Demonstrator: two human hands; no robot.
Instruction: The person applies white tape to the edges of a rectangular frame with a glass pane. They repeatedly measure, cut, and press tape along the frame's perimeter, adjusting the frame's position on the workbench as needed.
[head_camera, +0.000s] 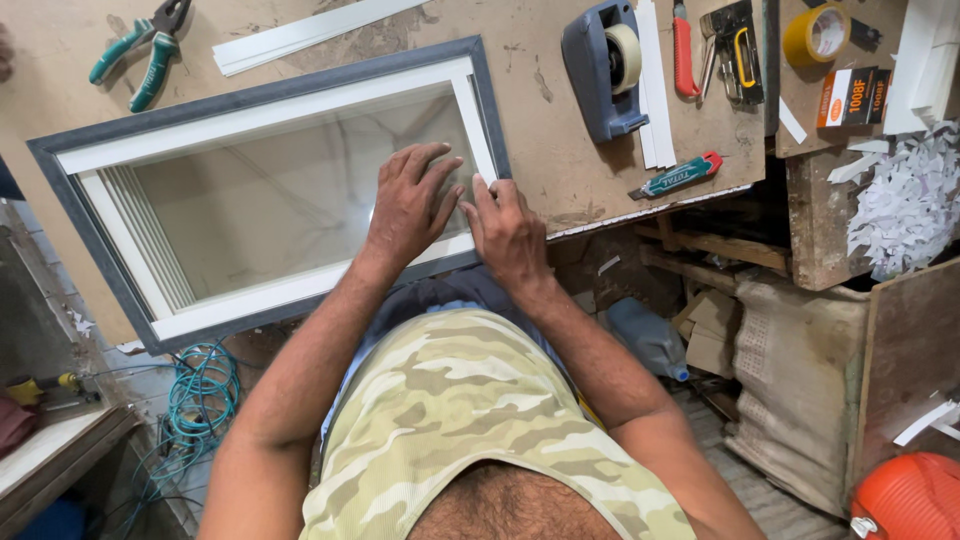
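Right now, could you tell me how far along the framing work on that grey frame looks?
White liner strips already sit along all four sides of the grey frame. In hand: left hand flat on the glass, right hand pressing the right-side strip. The spare strips lie unused.

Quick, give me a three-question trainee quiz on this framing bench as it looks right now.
1. True or false: the left hand lies flat on the glass pane.
2. Where do the right hand fingertips press? A) frame corner strip B) tape dispenser C) green pliers
3. What colour is the tape roll at the top right?

Key: 1 true; 2 A; 3 yellow.
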